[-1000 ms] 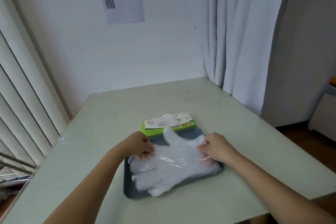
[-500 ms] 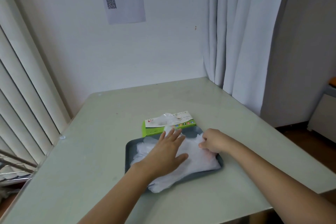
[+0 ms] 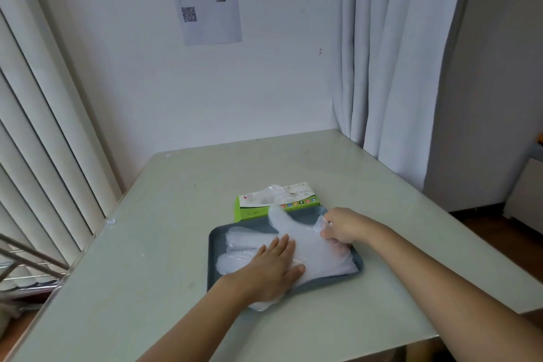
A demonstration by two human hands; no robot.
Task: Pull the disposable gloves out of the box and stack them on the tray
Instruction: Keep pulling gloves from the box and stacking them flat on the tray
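L hand (image 3: 270, 266) flat on gloves (image 3: 320, 256), fingers (image 3: 283, 247) straight, pressing from above | R hand (image 3: 342, 225) fingers curled, pinching gloves' edge at far-right | gloves lie in grey tray (image 3: 212, 258), near corner spilling over rim onto tabletop (image 3: 176, 214) | box (image 3: 249, 211) just behind tray, clear film (image 3: 274, 192) poking out its top

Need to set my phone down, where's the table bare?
Bare table left of the tray toward the blinds, behind the box up to the wall, and right toward the curtain. Crowded: the tray, under gloves, left hand and right hand.
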